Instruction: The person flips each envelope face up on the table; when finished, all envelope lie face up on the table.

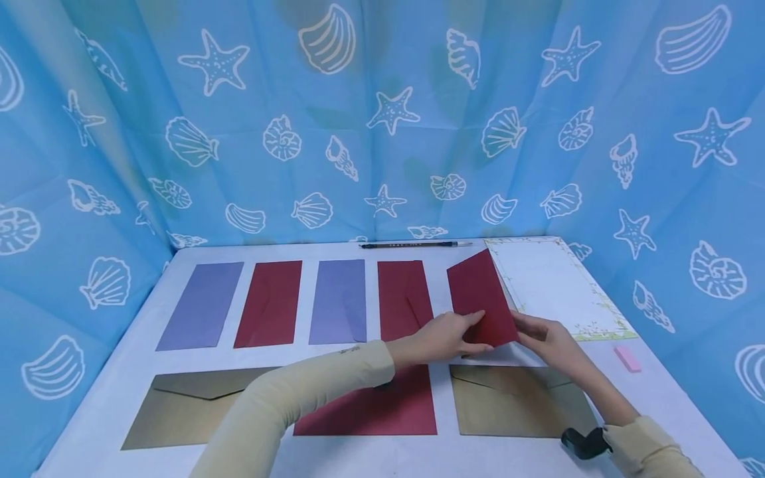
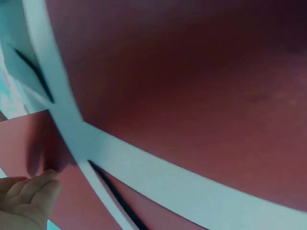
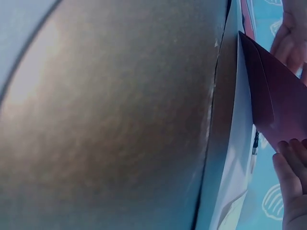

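A red envelope (image 1: 478, 285) stands tilted up from the table at the right end of the back row, its plain face toward the head view. My right hand (image 1: 546, 338) grips its lower right edge, with fingers behind it; in the right wrist view those fingertips (image 3: 292, 148) lie against its back. My left hand (image 1: 445, 335) touches the plain face with its index finger and thumb spread apart. In the left wrist view, fairly straight fingers (image 2: 36, 191) rest on that face. A large red envelope (image 1: 382, 411) lies below my left forearm, partly covered.
Purple envelopes (image 1: 203, 305) and red envelopes (image 1: 271, 302) alternate along the back row. Gold envelopes (image 1: 514, 405) lie in front at both sides. At the back are a brush (image 1: 412, 245) and a floral-bordered sheet (image 1: 544, 279). A pink eraser (image 1: 627, 359) lies right.
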A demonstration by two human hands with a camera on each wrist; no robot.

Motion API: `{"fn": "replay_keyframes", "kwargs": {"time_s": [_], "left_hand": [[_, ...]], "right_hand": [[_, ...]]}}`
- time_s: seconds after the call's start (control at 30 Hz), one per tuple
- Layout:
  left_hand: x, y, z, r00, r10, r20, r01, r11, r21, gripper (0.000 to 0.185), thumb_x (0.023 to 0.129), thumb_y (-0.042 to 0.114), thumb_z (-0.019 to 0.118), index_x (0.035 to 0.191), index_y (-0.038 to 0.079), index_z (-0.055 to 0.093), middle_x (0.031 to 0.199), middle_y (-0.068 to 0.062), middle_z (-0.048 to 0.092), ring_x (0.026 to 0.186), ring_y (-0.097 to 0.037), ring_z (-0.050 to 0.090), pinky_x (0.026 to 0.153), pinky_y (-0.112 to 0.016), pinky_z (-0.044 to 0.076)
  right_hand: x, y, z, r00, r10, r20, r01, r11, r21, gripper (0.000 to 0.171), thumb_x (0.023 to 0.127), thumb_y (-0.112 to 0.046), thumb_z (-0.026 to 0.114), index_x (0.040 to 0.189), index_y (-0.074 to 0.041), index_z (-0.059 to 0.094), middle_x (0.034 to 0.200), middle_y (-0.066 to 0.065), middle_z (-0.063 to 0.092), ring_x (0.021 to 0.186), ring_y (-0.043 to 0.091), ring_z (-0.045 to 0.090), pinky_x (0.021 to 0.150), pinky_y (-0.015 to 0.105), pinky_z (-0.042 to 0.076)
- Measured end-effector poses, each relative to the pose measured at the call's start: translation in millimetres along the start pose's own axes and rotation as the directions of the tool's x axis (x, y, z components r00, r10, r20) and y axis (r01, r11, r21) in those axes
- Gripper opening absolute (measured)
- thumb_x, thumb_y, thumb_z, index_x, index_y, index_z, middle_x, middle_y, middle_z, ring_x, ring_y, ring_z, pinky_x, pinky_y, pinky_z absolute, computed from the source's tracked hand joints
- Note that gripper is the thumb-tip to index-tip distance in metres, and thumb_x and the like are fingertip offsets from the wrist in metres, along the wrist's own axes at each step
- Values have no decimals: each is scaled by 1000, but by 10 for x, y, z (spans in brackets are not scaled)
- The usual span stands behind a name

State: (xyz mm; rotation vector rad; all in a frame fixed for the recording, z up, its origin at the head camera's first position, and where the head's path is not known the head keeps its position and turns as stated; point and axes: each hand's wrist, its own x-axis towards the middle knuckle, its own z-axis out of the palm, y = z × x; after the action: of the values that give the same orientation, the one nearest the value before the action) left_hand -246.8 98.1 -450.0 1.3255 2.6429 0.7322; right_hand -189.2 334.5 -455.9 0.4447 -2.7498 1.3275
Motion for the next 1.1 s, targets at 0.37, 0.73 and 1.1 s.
{"fn": "replay_keyframes", "kwargs": {"time_s": [0.37,0.73,1.1], "left_hand": [[33,137,-64,980,-171,-102,96,854,-511,69,93,41,63,148,7,38,138,-5,54,119,-10,56,85,-13,46],[-7,161,-83,968,-206,-143,105,852,-514,69,93,46,60,148,12,37,138,-2,54,119,-10,56,84,-14,47],[-172,120,-137,954,-254,-161,109,792,-601,68,93,41,62,149,11,36,140,1,52,118,-10,57,89,-17,46]], "right_hand": [[78,-153,29,994,-107,-29,107,994,22,51,92,-11,66,140,-2,49,132,19,56,111,30,61,83,23,50],[174,-270,85,985,-172,-7,172,984,51,52,93,-8,65,141,-1,47,137,21,52,117,37,56,85,30,50],[258,-257,234,988,-130,85,135,990,-51,51,90,-5,67,137,4,50,132,23,54,116,41,56,86,41,50]]}}
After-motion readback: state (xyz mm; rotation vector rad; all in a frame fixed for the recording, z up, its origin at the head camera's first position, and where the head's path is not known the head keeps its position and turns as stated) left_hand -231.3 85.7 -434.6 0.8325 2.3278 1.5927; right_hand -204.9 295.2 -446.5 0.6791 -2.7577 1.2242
